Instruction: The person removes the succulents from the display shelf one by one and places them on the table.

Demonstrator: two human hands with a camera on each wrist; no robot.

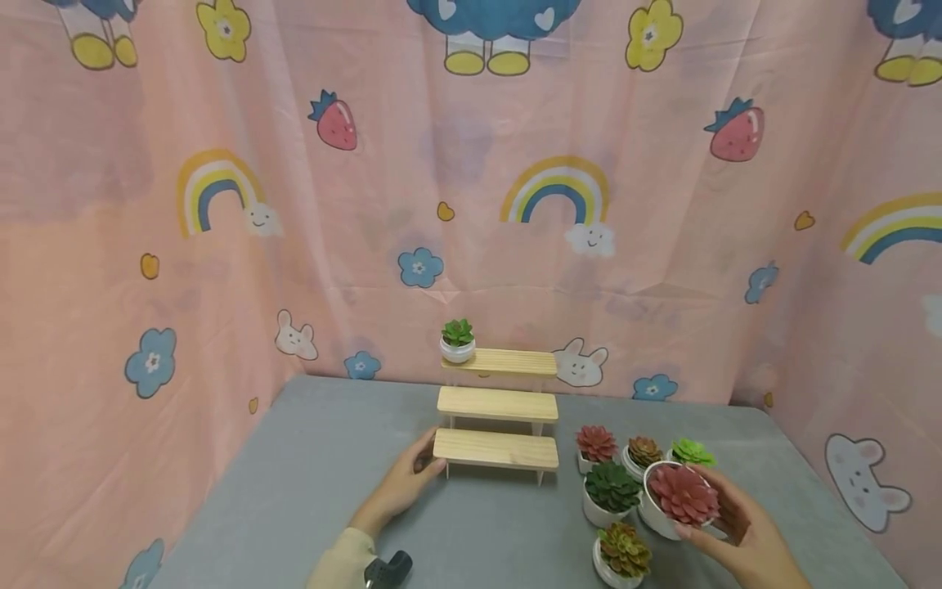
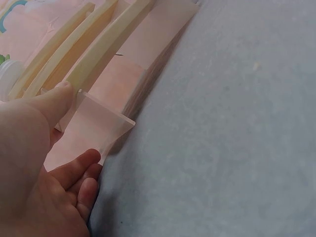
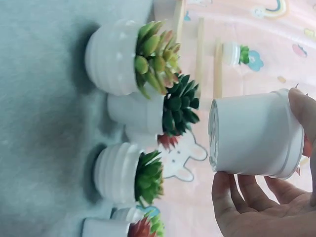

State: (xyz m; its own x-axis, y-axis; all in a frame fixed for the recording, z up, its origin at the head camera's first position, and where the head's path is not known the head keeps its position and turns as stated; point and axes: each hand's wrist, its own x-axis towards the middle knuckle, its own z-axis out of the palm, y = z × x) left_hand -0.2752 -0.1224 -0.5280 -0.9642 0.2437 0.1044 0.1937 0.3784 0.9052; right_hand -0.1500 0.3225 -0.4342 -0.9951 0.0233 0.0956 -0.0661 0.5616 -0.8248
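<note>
My right hand (image 1: pixel 746 528) holds a white pot with a dusty-red artificial succulent (image 1: pixel 684 495), thumb on one side and fingers on the other. In the right wrist view the white pot (image 3: pixel 254 133) is off the table, its underside showing. My left hand (image 1: pixel 403 489) grips the left end of a three-step wooden display stand (image 1: pixel 496 448) at its lowest step. Seen from the left wrist, the thumb (image 2: pixel 61 96) lies on the board's edge, and the other fingers curl near the clear side panel (image 2: pixel 94 123). A small green potted succulent (image 1: pixel 458 339) sits on the top step's left end.
Right of the stand, several potted succulents stand close together on the grey table (image 1: pixel 331 458): a dark green one (image 1: pixel 612 488), a yellow-green one (image 1: pixel 624 552), a red one (image 1: pixel 596 446), a brownish one (image 1: pixel 643 454) and a bright green one (image 1: pixel 692 451). A pink printed curtain (image 1: pixel 471 245) hangs behind.
</note>
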